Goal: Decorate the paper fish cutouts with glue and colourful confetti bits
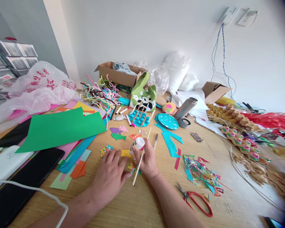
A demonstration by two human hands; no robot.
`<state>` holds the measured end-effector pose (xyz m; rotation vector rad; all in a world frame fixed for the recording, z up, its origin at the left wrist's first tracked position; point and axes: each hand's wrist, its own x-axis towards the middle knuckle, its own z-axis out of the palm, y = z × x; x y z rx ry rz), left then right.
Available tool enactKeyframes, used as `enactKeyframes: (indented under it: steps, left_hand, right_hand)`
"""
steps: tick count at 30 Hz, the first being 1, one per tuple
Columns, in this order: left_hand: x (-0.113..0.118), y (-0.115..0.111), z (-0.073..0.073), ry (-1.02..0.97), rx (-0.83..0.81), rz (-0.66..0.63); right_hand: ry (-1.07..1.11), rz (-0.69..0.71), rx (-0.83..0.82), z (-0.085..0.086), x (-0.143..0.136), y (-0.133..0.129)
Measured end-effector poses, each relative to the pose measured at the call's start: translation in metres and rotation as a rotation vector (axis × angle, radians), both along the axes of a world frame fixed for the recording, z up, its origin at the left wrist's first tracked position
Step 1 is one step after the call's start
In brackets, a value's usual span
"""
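Observation:
My right hand (147, 160) is closed around a small white glue bottle (139, 143), tilted so its cap end points up toward the right. A thin wooden stick (137, 172) passes through the same hand, slanting down to the table. Flat on the table, fingers stretched out, lies my left hand (109, 172). Its fingertips are beside a yellow paper piece (125, 153) and a multicoloured patterned paper piece (106, 151). A second patterned piece (132, 166) is partly hidden between the hands. Beyond them lie a green paper fish (118, 136) and a purple paper fish (115, 130).
Red-handled scissors (192, 199) and paper scraps (200, 172) lie to the right. Green paper (64, 129) and a black phone-like slab (26, 186) are at left. A steel flask (185, 108), blue discs (167, 121) and a green panda bag (142, 95) stand farther back.

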<state>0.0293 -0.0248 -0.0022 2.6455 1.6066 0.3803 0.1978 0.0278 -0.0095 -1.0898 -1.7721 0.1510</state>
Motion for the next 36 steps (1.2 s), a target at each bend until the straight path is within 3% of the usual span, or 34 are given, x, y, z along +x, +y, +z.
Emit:
enactKeyframes:
  steps: [29, 36]
  left_hand:
    - [0.0008, -0.0005, 0.0031, -0.014, -0.013, -0.006]
    - [0.0005, 0.0003, 0.0023, -0.02, -0.035, -0.001]
  right_hand:
    - [0.044, 0.011, -0.051, 0.0031, -0.0008, 0.0]
    - [0.067, -0.064, -0.069, 0.0004, 0.0002, -0.0002]
